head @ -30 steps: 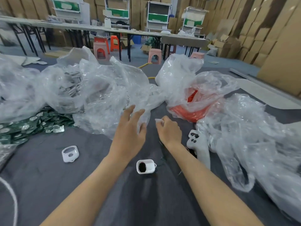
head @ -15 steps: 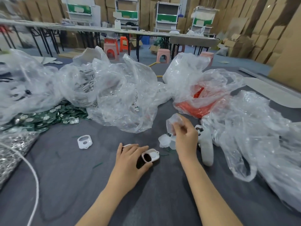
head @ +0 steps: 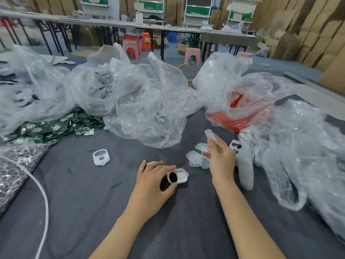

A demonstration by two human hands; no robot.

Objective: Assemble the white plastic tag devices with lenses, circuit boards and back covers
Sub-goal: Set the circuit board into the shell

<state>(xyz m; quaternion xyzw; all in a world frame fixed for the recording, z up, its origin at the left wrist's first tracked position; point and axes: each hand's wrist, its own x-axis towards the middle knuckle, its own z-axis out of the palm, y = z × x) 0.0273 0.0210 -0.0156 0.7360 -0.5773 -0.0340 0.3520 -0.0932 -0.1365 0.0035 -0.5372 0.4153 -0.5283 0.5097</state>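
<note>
Grey felt covers the worktable point(head: 183, 225) in front of you, and cardboard boxes point(head: 317, 34) line the wall behind it. Your left hand point(head: 155, 177) rests on the felt with fingers and thumb curled round a white tag shell point(head: 179, 175), whose open face is turned up so that its dark round window shows. Just right of the shell and a little beyond it, your right hand point(head: 222, 159) is lifted off the felt and pinches a clear lens point(head: 210, 134) between thumb and fingertips. A small heap of lenses point(head: 195, 157) lies on the felt below that hand. A spare shell point(head: 101, 157) lies well to the left of the shell you hold. Farther left and beyond it lie the green circuit boards point(head: 46, 128), and beyond the shell a clear bag point(head: 130, 94) holds what look like grey back covers point(head: 103, 85). A white controller point(head: 244, 165) lies to the right, past your raised hand. You seem to be at the lens step, the first fitting for this shell, with board and cover yet to follow. Next, bring the lens down to the shell, line it up with the round window and seat it flat while your left hand keeps the shell steady. Whether you have pinched one lens or two stuck together is unclear, so check before pressing it home.
</note>
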